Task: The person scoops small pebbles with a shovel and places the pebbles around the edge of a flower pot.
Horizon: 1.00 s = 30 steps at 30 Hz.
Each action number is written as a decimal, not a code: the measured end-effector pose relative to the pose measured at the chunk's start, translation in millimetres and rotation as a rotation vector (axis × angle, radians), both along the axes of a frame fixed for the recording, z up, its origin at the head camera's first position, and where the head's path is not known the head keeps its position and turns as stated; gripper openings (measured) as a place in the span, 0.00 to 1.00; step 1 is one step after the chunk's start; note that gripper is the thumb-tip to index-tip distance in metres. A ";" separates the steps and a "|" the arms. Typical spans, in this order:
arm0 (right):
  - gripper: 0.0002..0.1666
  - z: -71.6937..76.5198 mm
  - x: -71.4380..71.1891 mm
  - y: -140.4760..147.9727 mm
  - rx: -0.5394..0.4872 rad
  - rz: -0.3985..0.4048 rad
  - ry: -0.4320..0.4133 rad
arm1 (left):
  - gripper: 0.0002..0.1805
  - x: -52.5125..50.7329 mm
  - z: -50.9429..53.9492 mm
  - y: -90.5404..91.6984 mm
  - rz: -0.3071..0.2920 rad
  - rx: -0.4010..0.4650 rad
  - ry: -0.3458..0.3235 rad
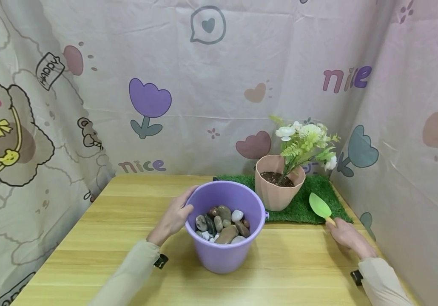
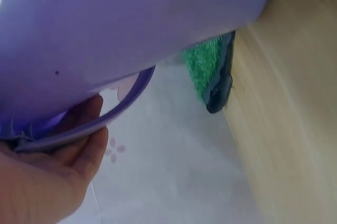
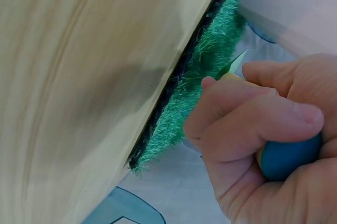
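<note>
A purple bucket (image 1: 223,257) holding stones (image 1: 226,233) is at the middle of the table. My left hand (image 1: 174,214) grips its rim at the left side; in the left wrist view the fingers of that hand (image 2: 58,176) curl about the rim and the bucket's handle (image 2: 126,100). On the right, my right hand (image 1: 347,236) holds a small trowel with a green blade (image 1: 320,206), blade pointing away. The right wrist view has the right hand (image 3: 258,129) curled round the trowel's handle, whose blue end (image 3: 292,155) shows.
Behind the bucket, a pink pot (image 1: 276,195) with soil and white flowers (image 1: 307,138) stands on a green turf mat (image 1: 312,187). Wooden table (image 1: 119,212) extends to the left. Printed cloth (image 1: 203,106) hangs behind and at both sides.
</note>
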State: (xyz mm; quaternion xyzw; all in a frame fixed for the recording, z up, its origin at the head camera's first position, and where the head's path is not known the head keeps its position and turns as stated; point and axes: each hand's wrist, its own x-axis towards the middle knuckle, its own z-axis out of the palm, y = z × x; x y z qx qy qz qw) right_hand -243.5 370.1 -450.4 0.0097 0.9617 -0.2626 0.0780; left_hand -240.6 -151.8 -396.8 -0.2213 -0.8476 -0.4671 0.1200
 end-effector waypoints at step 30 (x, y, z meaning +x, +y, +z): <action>0.40 49.5 31.6 -11.2 0.012 -0.029 0.200 | 0.35 -7.4 -0.4 29.9 0.027 0.039 -0.066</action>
